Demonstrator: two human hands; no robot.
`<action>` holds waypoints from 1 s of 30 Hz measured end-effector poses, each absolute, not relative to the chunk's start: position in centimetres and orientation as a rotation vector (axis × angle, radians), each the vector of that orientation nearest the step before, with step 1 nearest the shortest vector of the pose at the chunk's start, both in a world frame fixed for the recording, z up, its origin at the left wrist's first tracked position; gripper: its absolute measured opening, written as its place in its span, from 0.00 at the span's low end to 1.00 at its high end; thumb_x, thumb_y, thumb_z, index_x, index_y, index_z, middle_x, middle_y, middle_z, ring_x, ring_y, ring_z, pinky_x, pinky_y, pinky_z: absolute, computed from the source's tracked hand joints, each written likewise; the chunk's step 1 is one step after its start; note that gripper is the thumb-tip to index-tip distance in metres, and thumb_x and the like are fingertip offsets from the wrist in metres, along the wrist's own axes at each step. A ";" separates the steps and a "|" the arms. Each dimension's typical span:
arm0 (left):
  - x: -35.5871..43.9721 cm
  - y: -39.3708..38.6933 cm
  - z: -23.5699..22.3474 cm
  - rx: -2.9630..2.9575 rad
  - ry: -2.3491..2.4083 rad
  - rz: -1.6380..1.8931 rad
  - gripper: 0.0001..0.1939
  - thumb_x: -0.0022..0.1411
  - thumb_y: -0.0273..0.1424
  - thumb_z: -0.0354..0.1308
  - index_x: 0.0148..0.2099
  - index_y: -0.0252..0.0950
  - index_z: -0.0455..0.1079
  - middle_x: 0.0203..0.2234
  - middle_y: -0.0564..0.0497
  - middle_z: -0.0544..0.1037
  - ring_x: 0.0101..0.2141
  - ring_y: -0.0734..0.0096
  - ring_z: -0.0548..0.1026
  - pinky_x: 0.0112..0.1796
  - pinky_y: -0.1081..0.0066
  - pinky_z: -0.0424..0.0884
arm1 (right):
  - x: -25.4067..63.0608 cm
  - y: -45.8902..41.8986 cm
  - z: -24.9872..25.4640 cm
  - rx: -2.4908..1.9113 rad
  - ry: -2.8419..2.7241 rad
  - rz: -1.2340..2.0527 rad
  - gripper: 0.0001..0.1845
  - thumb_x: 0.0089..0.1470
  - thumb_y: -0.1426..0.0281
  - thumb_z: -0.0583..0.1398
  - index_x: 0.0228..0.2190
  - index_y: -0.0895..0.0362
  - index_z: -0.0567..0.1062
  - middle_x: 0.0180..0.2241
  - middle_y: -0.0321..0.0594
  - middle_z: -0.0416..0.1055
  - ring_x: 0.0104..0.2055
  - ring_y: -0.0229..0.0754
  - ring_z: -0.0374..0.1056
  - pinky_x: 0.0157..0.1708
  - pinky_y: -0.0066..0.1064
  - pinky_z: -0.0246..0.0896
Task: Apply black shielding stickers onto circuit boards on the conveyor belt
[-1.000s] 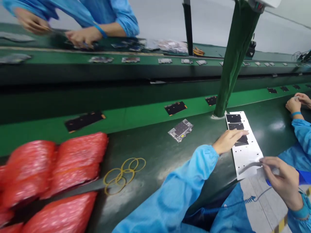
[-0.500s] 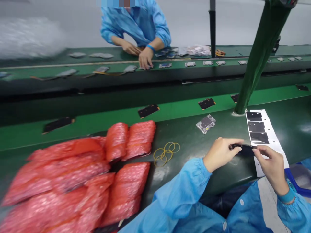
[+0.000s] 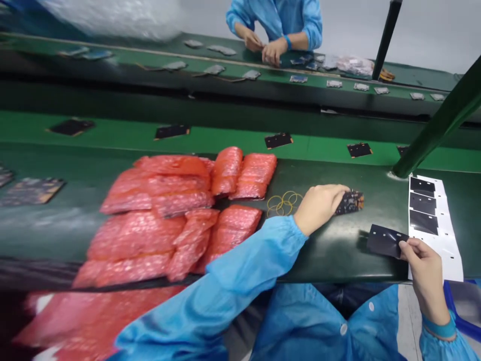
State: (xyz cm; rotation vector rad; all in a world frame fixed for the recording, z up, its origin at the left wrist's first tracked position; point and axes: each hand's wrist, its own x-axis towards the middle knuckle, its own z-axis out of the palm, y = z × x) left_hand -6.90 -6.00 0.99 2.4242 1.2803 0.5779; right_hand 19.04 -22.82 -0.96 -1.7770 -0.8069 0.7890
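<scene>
Beyond the yellow rubber bands [image 3: 277, 206], my left hand [image 3: 319, 205] pinches the left end of a dark circuit board [image 3: 350, 201] with small parts and a copper-coloured edge. Its fingers cover that end; I cannot tell whether the board touches the table. Lower right, my right hand [image 3: 424, 263] grips a thin black sheet [image 3: 383, 239] with small holes by its right corner, between thumb and fingers. The sheet is tilted and apart from the board. Just beyond that hand lies a white backing sheet [image 3: 449, 235] bearing several black stickers [image 3: 424, 221].
Red bubble-wrap packs [image 3: 150, 235] cover the table's left part. Black boards [image 3: 278, 141] lie spaced along the green strip [image 3: 225, 138] behind. A green post [image 3: 438, 123] rises at right. Across the line, a co-worker's hands [image 3: 273, 51] handle something small.
My view has swung left and down. My hands have parted: the left has moved left onto a circuit board, while the right keeps a black sheet. The grey board's former spot is now under my left hand.
</scene>
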 end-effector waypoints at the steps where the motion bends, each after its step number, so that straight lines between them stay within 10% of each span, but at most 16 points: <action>1: -7.2 -7.1 1.1 2.381 1.214 0.566 0.16 0.76 0.30 0.51 0.52 0.43 0.81 0.47 0.52 0.87 0.47 0.63 0.85 0.51 0.66 0.78 | 18.7 -22.8 -1.0 -1.775 -0.776 0.849 0.22 0.41 0.51 0.74 0.25 0.57 0.79 0.18 0.36 0.72 0.22 0.39 0.67 0.24 0.29 0.64; 8: -9.6 -13.8 -0.9 2.335 1.155 0.517 0.17 0.74 0.31 0.56 0.60 0.36 0.77 0.54 0.45 0.83 0.53 0.56 0.80 0.56 0.58 0.77 | 16.1 -22.0 -0.9 -1.778 -0.797 1.070 0.22 0.42 0.51 0.74 0.23 0.56 0.79 0.18 0.34 0.70 0.21 0.37 0.64 0.23 0.27 0.60; 13: -11.9 -17.7 -1.7 2.389 1.140 0.551 0.37 0.68 0.35 0.65 0.73 0.32 0.60 0.66 0.37 0.71 0.65 0.48 0.70 0.63 0.48 0.72 | 14.4 -21.7 -0.9 -1.834 -0.847 1.149 0.23 0.42 0.49 0.73 0.25 0.56 0.79 0.19 0.34 0.72 0.19 0.38 0.67 0.21 0.29 0.66; 20: -13.8 -20.8 -3.1 2.422 1.081 0.655 0.11 0.72 0.29 0.57 0.54 0.35 0.75 0.65 0.40 0.74 0.69 0.51 0.66 0.67 0.47 0.67 | 13.4 -21.5 -0.6 -1.908 -0.942 1.221 0.21 0.47 0.51 0.72 0.26 0.56 0.80 0.17 0.34 0.72 0.18 0.40 0.72 0.19 0.27 0.67; 30: -13.3 -20.8 -3.1 2.476 1.048 0.702 0.10 0.71 0.30 0.59 0.50 0.36 0.79 0.64 0.42 0.76 0.68 0.47 0.68 0.67 0.46 0.67 | 12.7 -21.2 0.5 -1.914 -0.956 1.187 0.15 0.48 0.58 0.72 0.26 0.55 0.80 0.18 0.33 0.74 0.18 0.37 0.72 0.19 0.24 0.68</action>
